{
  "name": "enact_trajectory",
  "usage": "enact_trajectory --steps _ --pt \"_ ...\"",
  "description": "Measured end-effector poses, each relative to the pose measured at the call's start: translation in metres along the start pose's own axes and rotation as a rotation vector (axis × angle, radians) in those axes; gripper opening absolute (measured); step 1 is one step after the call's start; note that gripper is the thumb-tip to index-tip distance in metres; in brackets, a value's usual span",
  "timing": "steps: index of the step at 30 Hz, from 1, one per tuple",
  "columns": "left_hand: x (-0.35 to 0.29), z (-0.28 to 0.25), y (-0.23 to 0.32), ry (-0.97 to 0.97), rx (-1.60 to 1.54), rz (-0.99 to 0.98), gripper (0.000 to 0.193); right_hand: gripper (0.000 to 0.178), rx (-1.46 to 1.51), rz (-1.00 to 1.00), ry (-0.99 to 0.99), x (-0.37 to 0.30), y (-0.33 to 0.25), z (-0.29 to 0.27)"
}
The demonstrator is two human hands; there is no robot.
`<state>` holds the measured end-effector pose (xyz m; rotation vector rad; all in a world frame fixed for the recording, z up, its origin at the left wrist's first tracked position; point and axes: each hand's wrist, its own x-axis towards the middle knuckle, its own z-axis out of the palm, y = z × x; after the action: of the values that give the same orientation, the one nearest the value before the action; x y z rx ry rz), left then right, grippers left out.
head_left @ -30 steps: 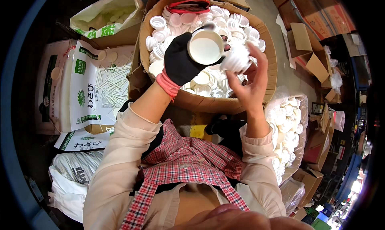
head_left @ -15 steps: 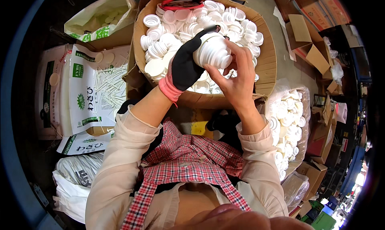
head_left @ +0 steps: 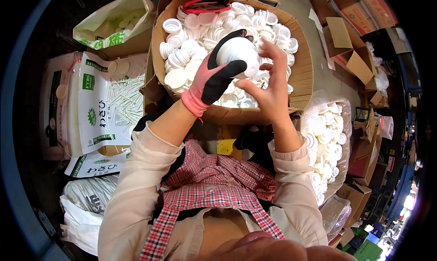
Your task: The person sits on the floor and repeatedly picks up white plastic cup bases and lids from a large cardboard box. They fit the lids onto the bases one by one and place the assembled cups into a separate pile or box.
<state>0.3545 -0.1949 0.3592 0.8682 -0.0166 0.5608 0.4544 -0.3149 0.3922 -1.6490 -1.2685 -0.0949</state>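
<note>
Over the cardboard carton, the left hand had its grip clamped round a white plastic cap; right hand had just let go, fingers apart, so basically a one-handed hold.

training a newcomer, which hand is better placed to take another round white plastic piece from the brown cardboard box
Probably the bare right hand: it is open, apparently empty, near the brown cardboard box. The left hand, in a black and pink glove, grips a round white plastic piece.
</note>
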Motion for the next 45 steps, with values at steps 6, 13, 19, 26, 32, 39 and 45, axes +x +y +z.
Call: enact_trajectory --steps 6,13,19,26,32,39,45 --pt "-0.001 0.005 -0.016 -0.097 0.355 0.119 0.071 0.073 1.021 0.824 0.078 0.006 0.020 0.020" --pt "-0.015 -0.001 -0.045 0.043 0.510 0.086 0.069 0.062 0.902 0.857 0.229 0.011 0.032 0.023" --pt "-0.005 -0.023 -0.050 0.132 0.424 -0.025 0.048 0.049 1.039 0.648 -0.051 -0.005 0.051 0.015" --pt "0.015 -0.032 -0.037 -0.068 0.412 -0.025 0.047 0.059 0.127 0.800 0.527 -0.128 0.120 -0.184" --pt "0.018 -0.030 -0.030 0.000 0.578 -0.140 0.041 0.081 -0.903 1.151 0.455 -0.293 0.216 -0.307" --pt "0.027 -0.081 -0.015 0.236 0.382 0.054 0.042 0.040 -0.470 0.779 0.212 -0.180 0.223 -0.251" --pt "0.024 -0.077 -0.005 0.242 0.436 0.124 0.035 0.040 -0.177 0.501 -0.570 -0.048 0.147 -0.031"
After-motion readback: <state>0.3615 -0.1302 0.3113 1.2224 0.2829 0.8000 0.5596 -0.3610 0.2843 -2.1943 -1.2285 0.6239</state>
